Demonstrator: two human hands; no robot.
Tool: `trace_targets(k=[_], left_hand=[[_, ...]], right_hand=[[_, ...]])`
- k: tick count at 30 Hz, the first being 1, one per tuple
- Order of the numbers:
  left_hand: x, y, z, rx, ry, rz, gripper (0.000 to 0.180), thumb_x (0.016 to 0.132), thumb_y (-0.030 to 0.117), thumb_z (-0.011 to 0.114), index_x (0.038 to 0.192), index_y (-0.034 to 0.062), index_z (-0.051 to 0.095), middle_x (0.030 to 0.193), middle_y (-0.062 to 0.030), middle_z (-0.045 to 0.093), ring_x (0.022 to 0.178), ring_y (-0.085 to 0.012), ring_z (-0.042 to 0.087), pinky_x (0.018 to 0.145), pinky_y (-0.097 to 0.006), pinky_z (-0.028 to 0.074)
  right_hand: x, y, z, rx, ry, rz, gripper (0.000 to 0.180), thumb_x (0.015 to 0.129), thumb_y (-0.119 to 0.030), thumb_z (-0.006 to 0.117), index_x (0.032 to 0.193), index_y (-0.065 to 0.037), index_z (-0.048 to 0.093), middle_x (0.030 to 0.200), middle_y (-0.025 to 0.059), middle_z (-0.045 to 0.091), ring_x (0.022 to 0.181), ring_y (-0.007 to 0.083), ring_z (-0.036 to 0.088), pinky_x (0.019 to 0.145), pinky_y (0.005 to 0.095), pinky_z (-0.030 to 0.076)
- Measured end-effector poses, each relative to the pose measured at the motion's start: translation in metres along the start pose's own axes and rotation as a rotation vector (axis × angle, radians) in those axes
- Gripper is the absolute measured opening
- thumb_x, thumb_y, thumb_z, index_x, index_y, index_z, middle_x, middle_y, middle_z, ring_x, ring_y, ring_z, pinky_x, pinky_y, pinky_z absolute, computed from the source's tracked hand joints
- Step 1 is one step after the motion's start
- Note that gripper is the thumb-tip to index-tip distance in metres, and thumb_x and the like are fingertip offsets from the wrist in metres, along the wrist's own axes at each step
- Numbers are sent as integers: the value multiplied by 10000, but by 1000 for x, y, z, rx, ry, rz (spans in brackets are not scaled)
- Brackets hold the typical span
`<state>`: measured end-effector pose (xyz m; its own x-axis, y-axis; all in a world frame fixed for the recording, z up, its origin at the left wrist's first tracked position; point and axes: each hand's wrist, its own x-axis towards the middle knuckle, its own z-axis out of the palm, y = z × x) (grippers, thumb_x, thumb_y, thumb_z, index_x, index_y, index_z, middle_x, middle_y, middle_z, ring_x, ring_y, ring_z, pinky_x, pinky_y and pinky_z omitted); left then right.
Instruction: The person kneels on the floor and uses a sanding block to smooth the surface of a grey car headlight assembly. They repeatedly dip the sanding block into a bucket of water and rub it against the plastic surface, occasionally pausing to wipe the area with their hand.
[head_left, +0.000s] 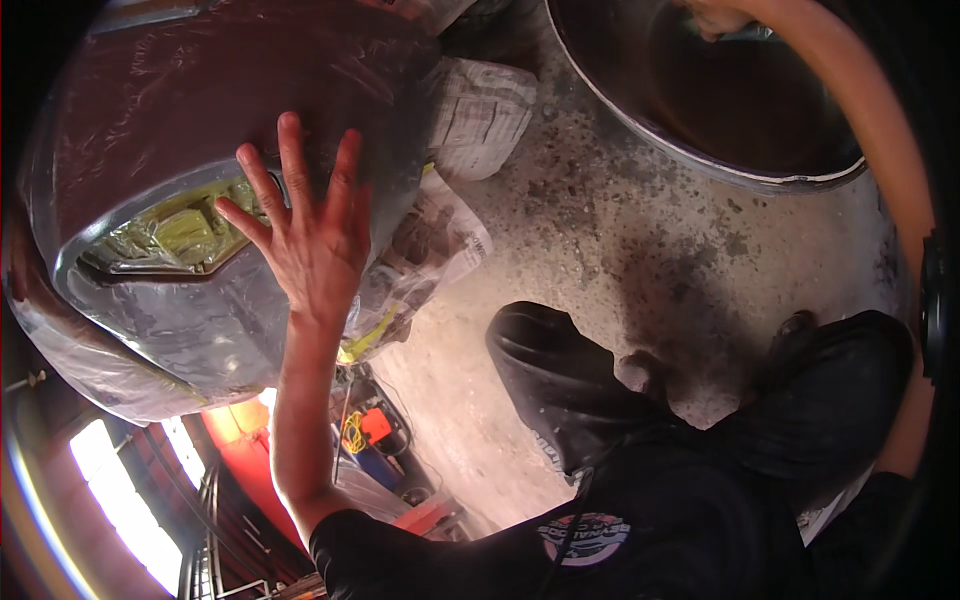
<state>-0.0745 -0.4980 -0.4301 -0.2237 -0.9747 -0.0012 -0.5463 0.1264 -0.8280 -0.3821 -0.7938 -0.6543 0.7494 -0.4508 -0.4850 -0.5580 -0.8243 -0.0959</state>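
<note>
My left hand (pixel 318 245) is open, its fingers spread over a grey, dull vehicle body panel (pixel 200 325). The fingertips reach the dark upper part of the panel. Beside the thumb is a recessed opening (pixel 180 235) with yellow-green material under clear film. On the right, my bare forearm curves up to my right hand (pixel 718 18), over a wide, dark round tub (pixel 690 155). That hand is cut off by the top edge, and its fingers look curled. A small pale thing (pixel 752 33) shows beside it; what the hand holds cannot be made out.
Masking newspaper (pixel 487 118) and clear plastic film (pixel 110 385) hang around the panel's edges. Stained concrete floor (pixel 560 240) lies between panel and tub. My bent knees (pixel 545 345) are below. Cords and an orange-red object (pixel 376 425) sit at lower left, near bright windows (pixel 120 500).
</note>
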Motion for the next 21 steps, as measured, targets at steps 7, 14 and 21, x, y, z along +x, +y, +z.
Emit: trace_targets(k=[7, 14, 21], left_hand=[[-19, 5, 7, 29, -65, -34, 598, 998, 397, 722, 1565, 442, 535, 1791, -88, 259, 1628, -524, 160, 1179, -856, 97], [-5, 10, 8, -81, 9, -50, 637, 985, 367, 733, 1580, 447, 522, 1798, -111, 229, 1620, -564, 120, 1185, -854, 85], [-37, 21, 22, -22, -59, -39, 501, 1026, 255, 641, 1526, 269, 618, 1746, 68, 375, 1644, -385, 246, 1202, -843, 48]], right_hand=[[10, 4, -3, -34, -10, -21, 321, 879, -263, 724, 1013, 9, 827, 1058, 234, 792, 1000, 367, 765, 887, 491, 595], [20, 10, 1, -43, -24, -40, 286, 857, -223, 727, 1014, -6, 828, 1073, 224, 792, 1025, 349, 764, 907, 472, 593], [36, 15, 15, -101, -64, -54, 260, 835, -182, 730, 1015, -22, 828, 1088, 215, 793, 1051, 331, 763, 927, 453, 591]])
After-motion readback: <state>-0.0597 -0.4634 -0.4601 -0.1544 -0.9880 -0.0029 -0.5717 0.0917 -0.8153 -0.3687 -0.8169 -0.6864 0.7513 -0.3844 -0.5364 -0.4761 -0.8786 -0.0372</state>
